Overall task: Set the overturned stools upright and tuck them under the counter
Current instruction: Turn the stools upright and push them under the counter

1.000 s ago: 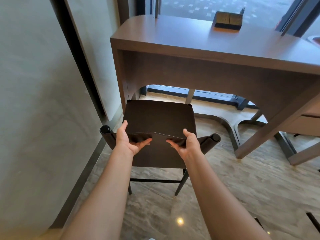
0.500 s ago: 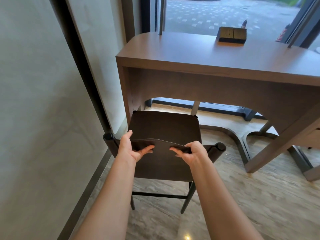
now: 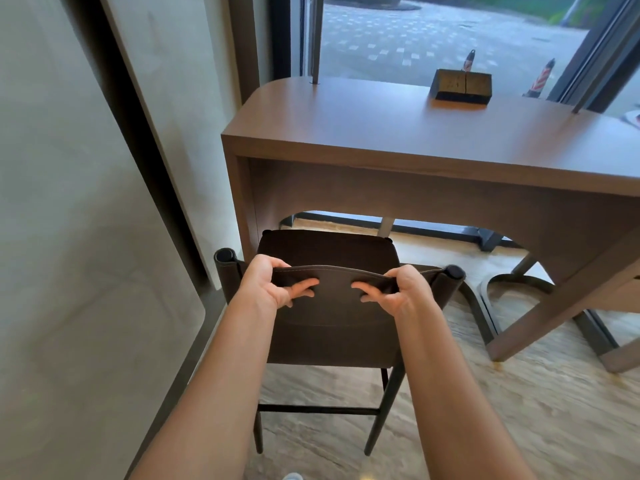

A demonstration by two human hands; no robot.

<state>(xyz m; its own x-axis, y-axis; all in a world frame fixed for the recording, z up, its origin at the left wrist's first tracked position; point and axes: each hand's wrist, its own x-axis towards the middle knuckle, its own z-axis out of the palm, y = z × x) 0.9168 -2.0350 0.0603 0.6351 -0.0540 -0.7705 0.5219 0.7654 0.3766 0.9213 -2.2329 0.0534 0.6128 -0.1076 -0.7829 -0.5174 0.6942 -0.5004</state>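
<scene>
Both forearms extend forward and slightly inward, bare to the lower edge of the view.

Left hand (image 3: pixel 268 285): clamped on the top edge of the backrest of the stool (image 3: pixel 329 334), left of centre. The fingers (image 3: pixel 304 286) are curled against the near face and the thumb is hooked over the rim to the far side.

Right hand (image 3: pixel 403 292): the same hold, mirrored, right of centre. Its fingers are folded onto the near face and the thumb lies over the rim. A stretch of bare rim runs between the two hands, and the rounded post tops of the backrest stand outside each wrist.

Stool: upright, its dark legs on the stone floor (image 3: pixel 502 410), backrest toward the person and seat pointing away. It stands at the left end of the counter (image 3: pixel 398 133), close beside the counter's left side panel. The seat's far edge sits at the arched opening below the front panel. How far beneath it reaches cannot be told.

On the counter top, well apart from the stool, rests a small wooden box (image 3: pixel 462 85) near the window.
</scene>
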